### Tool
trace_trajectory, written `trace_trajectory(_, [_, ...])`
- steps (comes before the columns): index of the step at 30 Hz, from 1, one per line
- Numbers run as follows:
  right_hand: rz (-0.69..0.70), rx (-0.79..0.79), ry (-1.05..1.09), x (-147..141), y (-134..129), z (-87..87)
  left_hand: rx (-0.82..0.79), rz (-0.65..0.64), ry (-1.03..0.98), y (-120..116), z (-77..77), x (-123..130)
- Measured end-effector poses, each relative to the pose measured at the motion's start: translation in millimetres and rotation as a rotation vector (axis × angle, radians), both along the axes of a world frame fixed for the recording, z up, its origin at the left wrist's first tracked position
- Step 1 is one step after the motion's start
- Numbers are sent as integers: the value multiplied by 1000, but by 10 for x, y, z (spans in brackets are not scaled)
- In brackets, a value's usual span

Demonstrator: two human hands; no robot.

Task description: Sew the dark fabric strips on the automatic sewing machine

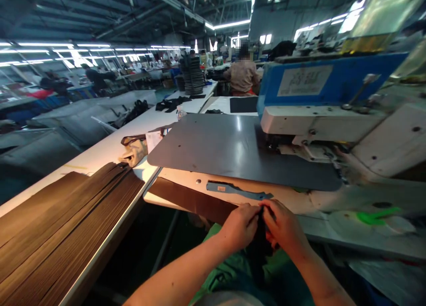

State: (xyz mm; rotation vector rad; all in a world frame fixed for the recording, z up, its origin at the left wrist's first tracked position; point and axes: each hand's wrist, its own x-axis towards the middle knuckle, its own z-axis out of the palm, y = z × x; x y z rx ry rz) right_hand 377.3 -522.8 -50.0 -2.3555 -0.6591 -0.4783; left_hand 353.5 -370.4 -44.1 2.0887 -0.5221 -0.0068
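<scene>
Close to my body, both hands pinch the top of a piece of black fabric (261,248) that hangs down over my lap. My left hand (241,226) is closed on its left side, fingers bent inward. Opposite it, my right hand (282,226) is closed on the same fabric, thumb and fingertips nearly meeting the left ones. Just beyond the hands lies a grey-blue brush (229,189) with a small label on its handle. A dark brown strip of material (189,199) runs along the table edge and ends near my left hand.
A grey metal plate (213,142) stands in front of a blue and white sewing machine (319,88) at the right. Stacked brown strips (80,226) fill the left table. Beside them sit a tan cloth item (135,151) and a bottle (180,113). A person (242,73) sits farther back.
</scene>
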Motion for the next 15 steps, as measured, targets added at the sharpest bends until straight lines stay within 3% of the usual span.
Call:
trace_trajectory(5, [105, 127, 111, -54, -19, 18, -99, 136, 104, -6, -87, -18])
trace_trajectory(8, [172, 230, 286, -148, -46, 30, -94, 90, 171, 53, -11, -32])
trace_trajectory(11, [257, 282, 459, -249, -80, 116, -84, -60, 204, 213, 314, -124])
trace_trajectory(15, [610, 107, 684, -442, 4, 255, -60, -370, 225, 635, 864, -434])
